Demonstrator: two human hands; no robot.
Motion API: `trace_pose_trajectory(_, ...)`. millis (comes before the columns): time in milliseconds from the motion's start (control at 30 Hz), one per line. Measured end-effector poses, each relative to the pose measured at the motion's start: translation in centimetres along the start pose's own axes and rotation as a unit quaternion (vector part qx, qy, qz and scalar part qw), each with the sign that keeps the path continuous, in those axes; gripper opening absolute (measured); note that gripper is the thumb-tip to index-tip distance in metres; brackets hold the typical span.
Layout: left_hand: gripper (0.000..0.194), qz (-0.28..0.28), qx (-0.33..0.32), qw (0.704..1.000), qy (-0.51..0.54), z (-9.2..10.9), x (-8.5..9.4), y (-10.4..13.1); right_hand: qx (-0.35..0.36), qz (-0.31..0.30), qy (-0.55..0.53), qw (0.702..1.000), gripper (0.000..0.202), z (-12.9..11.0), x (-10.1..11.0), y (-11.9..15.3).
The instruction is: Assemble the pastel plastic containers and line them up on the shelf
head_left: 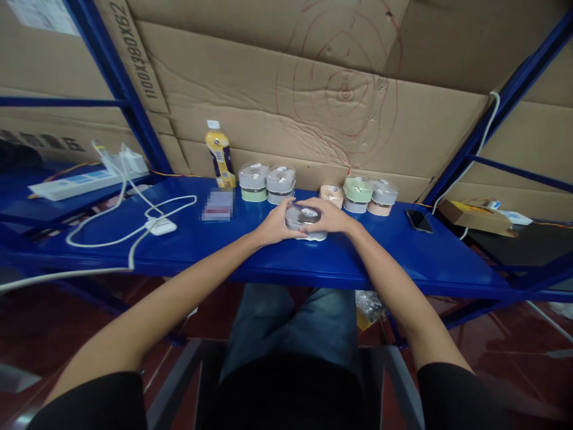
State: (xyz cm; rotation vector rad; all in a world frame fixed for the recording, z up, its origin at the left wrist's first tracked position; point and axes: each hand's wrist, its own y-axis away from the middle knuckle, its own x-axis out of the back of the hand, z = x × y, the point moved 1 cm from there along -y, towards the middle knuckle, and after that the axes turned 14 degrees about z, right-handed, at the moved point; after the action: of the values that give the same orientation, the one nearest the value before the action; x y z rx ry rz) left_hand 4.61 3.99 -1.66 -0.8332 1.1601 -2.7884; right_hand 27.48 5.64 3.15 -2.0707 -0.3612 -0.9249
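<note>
Both my hands grip one small round container with a clear lid (pixel 302 216) that rests on the blue shelf (pixel 268 257) straight ahead. My left hand (pixel 274 225) holds its left side. My right hand (pixel 327 218) covers its right side and top edge. A white base shows under the container. Behind it stand more such containers: a green one (pixel 253 182) and a grey one (pixel 280 184) to the left, and a peach one (pixel 331 194), a green-lidded one (pixel 357 194) and a grey-lidded one (pixel 383 197) to the right.
A yellow drink bottle (pixel 219 154) stands at the back left. A white cable with an adapter (pixel 160 226) loops over the left shelf, near a power strip (pixel 76 183). A black phone (pixel 419 220) lies right. Cardboard (pixel 313 89) lines the back; blue uprights (pixel 501 119) flank it.
</note>
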Motion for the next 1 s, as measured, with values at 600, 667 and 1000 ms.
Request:
trace_pose_trajectory(600, 0.126, -0.038, -0.013, 0.999, -0.022, -1.0, 0.6, 0.2, -0.029, 0.009, -0.026, 0.999, 0.079, 0.6, -0.3, 1.1)
trace_pose_trajectory(667, 0.126, -0.046, -0.015, 0.998, -0.028, -1.2, 0.8, 0.2, -0.034, -0.005, -0.009, 0.999, 0.082, 0.4, 0.0, 1.5)
trace_pose_trajectory(1000, 0.088, -0.023, 0.011, 0.994, -0.111, -2.4, 0.8, 0.2, -0.127, -0.050, 0.187, 0.973, 0.101, -1.7, 2.5, 3.0)
